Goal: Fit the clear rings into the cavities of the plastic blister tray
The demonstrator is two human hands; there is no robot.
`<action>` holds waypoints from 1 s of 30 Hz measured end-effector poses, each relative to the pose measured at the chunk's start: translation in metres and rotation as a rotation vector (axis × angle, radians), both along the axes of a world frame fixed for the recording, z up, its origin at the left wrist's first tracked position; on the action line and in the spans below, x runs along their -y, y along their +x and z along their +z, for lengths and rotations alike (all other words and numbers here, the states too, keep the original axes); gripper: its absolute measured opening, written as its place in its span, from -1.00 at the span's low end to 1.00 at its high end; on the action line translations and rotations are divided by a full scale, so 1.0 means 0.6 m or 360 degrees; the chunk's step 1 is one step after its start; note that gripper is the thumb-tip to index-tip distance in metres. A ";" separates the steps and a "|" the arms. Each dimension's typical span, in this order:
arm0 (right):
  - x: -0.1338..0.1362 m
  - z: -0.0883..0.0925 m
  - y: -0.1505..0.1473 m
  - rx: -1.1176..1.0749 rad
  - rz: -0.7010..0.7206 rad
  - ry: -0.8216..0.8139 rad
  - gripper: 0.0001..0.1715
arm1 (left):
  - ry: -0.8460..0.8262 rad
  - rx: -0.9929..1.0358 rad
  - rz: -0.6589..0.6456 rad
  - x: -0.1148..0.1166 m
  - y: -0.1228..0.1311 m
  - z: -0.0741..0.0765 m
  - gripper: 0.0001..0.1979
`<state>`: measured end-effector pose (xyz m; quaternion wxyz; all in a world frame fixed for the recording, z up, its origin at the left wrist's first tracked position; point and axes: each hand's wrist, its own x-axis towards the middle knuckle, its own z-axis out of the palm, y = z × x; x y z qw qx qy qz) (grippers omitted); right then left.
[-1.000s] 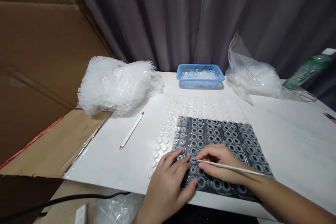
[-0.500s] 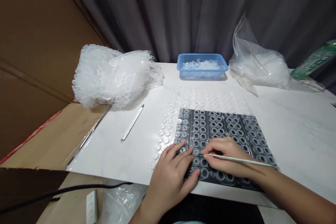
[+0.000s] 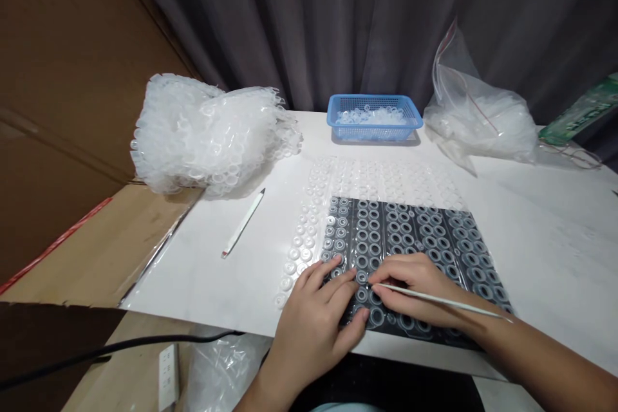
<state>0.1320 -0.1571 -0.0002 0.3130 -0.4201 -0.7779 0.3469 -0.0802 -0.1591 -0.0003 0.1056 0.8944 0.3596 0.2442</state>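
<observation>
Rows of clear ring-shaped plastic pieces fill a transparent sheet [image 3: 316, 180], part of which lies over a black panel [image 3: 351, 230]. My left hand [image 3: 321, 306] rests on the sheet's left part, palm down, fingers spread and holding nothing. In my right hand [image 3: 418, 286] a thin white stick-like tool [image 3: 449, 301] is pinched between thumb and fingers. Its back end points right over my wrist. The tool's tip is close to a ring in the second column, beside my left fingertips; whether it touches the ring I cannot tell.
A pile of clear plastic strips [image 3: 212, 135] sits back left, a white pen-like tool [image 3: 244, 222] before it. At the back are a blue basket [image 3: 374, 135] of small clear pieces, a clear zip bag [image 3: 487, 122] and a green bottle [image 3: 579, 112]. A power strip [image 3: 168, 373] is below left.
The tool's back end has swung slightly toward me, and its tip has shifted a little. My left hand stays almost in place. The whole view has shifted slightly.
</observation>
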 end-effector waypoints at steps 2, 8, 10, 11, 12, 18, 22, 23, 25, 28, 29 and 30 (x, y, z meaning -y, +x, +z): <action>0.001 -0.001 -0.001 0.0018 0.0015 0.0041 -0.88 | -0.0007 -0.0005 0.0001 0.000 -0.001 -0.001 -0.80; 0.003 -0.003 -0.007 0.0131 0.0143 0.0367 -0.85 | 0.0000 0.0009 -0.0007 0.002 -0.002 -0.002 -0.81; 0.006 -0.006 -0.009 0.0239 0.0146 0.0548 -0.84 | 0.0012 0.0014 -0.0014 0.002 -0.001 -0.002 -0.81; 0.008 -0.007 -0.009 0.0331 0.0150 0.0661 -0.83 | 0.0018 0.0013 -0.0015 0.002 0.000 -0.002 -0.81; 0.011 -0.007 -0.010 0.0436 0.0157 0.0787 -0.83 | 0.0025 0.0012 -0.0014 0.002 0.001 -0.002 -0.81; 0.018 0.002 -0.007 0.0724 0.0142 0.1316 -0.83 | 0.0064 0.0002 0.0013 0.001 0.004 -0.005 -0.82; 0.003 0.014 0.017 0.0563 -0.0214 0.1306 -0.81 | 0.0055 -0.0007 -0.0005 0.000 0.004 -0.004 -0.84; 0.001 0.016 0.023 0.0475 -0.0285 0.1177 -0.80 | 0.0051 -0.0014 -0.0004 0.000 0.004 -0.003 -0.84; 0.000 0.018 0.028 0.0293 -0.0245 0.0784 -0.83 | 0.0053 -0.0019 0.0004 0.002 0.003 -0.002 -0.84; 0.006 0.015 0.021 0.0130 0.0016 0.0297 -0.88 | 0.0080 -0.0009 0.0003 0.004 0.002 -0.002 -0.83; 0.008 0.013 0.017 0.0104 0.0071 0.0231 -0.88 | 0.0086 -0.0006 0.0001 0.005 0.002 -0.002 -0.82; 0.009 0.011 0.012 0.0083 0.0105 0.0204 -0.88 | 0.0088 -0.0006 0.0001 0.005 0.002 -0.002 -0.82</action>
